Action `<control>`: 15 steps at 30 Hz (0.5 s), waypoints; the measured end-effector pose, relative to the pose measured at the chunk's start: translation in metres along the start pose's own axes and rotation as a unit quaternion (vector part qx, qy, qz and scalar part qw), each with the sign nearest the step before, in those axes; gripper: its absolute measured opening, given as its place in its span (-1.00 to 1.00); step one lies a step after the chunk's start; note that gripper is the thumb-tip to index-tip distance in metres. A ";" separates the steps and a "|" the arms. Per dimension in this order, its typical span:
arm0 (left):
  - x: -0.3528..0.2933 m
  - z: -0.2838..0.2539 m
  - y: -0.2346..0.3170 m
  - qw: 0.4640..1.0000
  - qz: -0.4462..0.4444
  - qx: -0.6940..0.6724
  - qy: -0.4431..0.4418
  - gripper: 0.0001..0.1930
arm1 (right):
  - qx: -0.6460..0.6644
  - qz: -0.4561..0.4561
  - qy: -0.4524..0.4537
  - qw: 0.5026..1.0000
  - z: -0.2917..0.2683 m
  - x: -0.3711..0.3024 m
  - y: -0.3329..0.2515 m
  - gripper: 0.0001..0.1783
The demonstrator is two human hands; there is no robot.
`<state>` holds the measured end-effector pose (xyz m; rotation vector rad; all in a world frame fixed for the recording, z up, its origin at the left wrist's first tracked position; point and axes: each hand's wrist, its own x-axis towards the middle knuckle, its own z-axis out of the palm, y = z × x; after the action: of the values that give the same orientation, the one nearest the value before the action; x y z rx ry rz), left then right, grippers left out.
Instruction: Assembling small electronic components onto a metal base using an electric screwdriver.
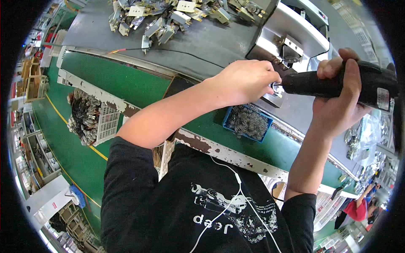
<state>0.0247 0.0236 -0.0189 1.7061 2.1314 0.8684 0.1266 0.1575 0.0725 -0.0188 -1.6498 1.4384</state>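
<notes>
One green floor [122, 78] spreads beneath our dark bench [219, 46], which slants across from its left end down to the right. On the bench, toward the far edge, we have a silver housing [295, 25] with a metal unit [292, 49] at its front. To the left of the housing, also toward the far edge, lies a loose pile [173, 21] of metal and pale units. Down on the floor, off the near edge at left, we see a white basket [109, 124] and a mass of metal pieces [84, 120] against it; we cannot tell whether all of them lie inside. By the bench's near edge is a blue bin [270, 126] full of small pieces.

Our black driver [312, 83] points left above the bench, in front of the housing. Our right hand [339, 101] wraps its body, fingers closed round it. Our left hand [244, 82] is at the driver's tip, fingers bent and bunched. A thin dark wire [185, 52] lies along the near edge. Beside our left fingertips shows a shiny part [277, 89], mostly hidden; we cannot tell whether they pinch it or only touch it.
</notes>
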 end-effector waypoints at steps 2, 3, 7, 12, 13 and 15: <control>0.000 0.000 0.000 1.000 -0.002 -0.001 -0.003 -0.71 | -0.002 0.004 -0.011 1.000 -0.003 -0.002 0.004 -0.68; 0.000 0.001 0.000 1.000 0.000 0.000 -0.003 -0.71 | -0.001 0.004 -0.013 1.000 -0.002 -0.002 0.006 -0.68; 0.000 0.000 0.001 1.000 -0.003 0.000 -0.004 -0.73 | -0.006 0.001 0.003 1.000 -0.005 -0.003 0.010 -0.35; 0.000 0.000 0.002 1.000 -0.004 0.005 -0.005 -0.75 | 0.014 0.005 0.010 1.000 0.002 -0.003 0.011 -0.24; 0.000 0.000 0.001 1.000 -0.001 0.006 -0.003 -0.75 | 0.016 -0.005 -0.002 1.000 0.005 -0.004 0.010 -0.23; 0.001 -0.001 0.002 1.000 -0.004 0.010 -0.010 -0.74 | 0.018 -0.016 -0.014 1.000 0.007 -0.004 0.008 -0.22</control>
<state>0.0254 0.0241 -0.0173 1.7079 2.1387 0.8282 0.1202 0.1530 0.0643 0.0472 -1.6394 1.4498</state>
